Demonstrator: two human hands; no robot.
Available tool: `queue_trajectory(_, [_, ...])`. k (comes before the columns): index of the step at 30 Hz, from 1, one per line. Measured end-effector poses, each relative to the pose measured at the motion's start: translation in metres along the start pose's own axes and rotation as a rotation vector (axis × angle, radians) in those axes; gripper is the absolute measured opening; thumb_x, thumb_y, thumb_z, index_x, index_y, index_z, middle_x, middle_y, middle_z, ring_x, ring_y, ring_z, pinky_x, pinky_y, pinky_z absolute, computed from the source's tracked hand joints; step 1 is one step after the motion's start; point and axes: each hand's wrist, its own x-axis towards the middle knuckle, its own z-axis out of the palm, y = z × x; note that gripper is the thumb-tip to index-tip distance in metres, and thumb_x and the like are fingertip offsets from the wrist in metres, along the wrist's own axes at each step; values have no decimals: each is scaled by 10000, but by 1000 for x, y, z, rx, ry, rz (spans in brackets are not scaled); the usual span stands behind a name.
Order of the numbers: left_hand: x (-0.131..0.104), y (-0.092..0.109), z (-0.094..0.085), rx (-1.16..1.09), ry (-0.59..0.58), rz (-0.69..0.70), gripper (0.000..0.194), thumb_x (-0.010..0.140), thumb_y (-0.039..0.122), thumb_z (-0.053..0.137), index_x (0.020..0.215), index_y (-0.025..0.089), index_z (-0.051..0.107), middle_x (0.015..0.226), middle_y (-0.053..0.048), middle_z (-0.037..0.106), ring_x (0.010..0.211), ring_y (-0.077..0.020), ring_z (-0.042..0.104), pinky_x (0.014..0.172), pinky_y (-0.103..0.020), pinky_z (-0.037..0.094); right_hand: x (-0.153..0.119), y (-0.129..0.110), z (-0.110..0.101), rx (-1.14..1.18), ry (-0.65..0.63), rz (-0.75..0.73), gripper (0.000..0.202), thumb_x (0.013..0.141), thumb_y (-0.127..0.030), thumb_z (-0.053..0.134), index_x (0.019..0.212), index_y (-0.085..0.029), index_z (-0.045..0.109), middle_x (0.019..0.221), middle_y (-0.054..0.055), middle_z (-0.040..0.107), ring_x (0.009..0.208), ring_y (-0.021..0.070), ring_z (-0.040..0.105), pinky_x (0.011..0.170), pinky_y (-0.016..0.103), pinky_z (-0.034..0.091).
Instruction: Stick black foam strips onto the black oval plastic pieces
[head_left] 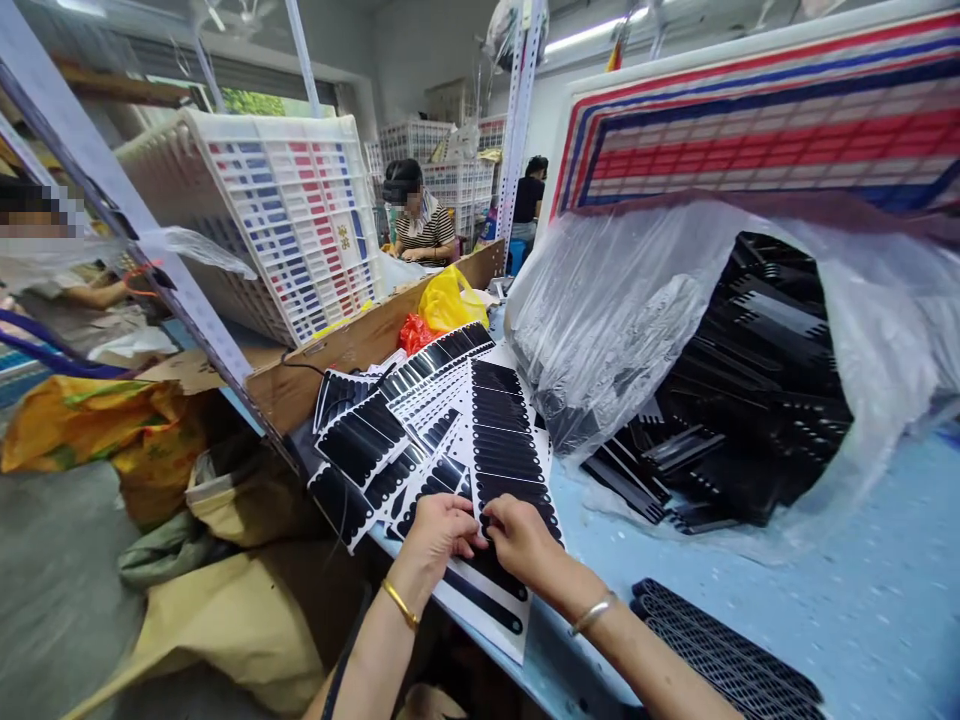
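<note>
A white backing sheet with rows of black sticker strips (510, 425) lies over the front edge of the blue table, on a heap of similar sheets (367, 440). My left hand (441, 532), with a gold bangle at the wrist, is closed at the sheet's left edge. Close beside it, my right hand (521, 540) pinches at the left ends of the black strips, a silver bangle on its wrist. The two sets of fingertips nearly meet, and they partly hide what lies between them. Below the hands, one strip (484, 600) lies on the white backing.
An open clear plastic bag (622, 300) full of black comb-ended pieces (757, 400) stands at right. Dark mesh-patterned pieces (727, 650) lie stacked at front right. A wooden board (345, 350) and white crate (292, 220) are behind. Co-workers sit beyond.
</note>
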Motion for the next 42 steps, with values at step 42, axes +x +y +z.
queue_trajectory(42, [-26,-14,21,17,58,-1,349,482,349,834,643,122,623,400,24,547,320,-71,464,312,-143,201,-127,-42,-14,255,156,-72,50,870,-167,624,914,-189,613,914,65,649,858,209,609,778,304,486])
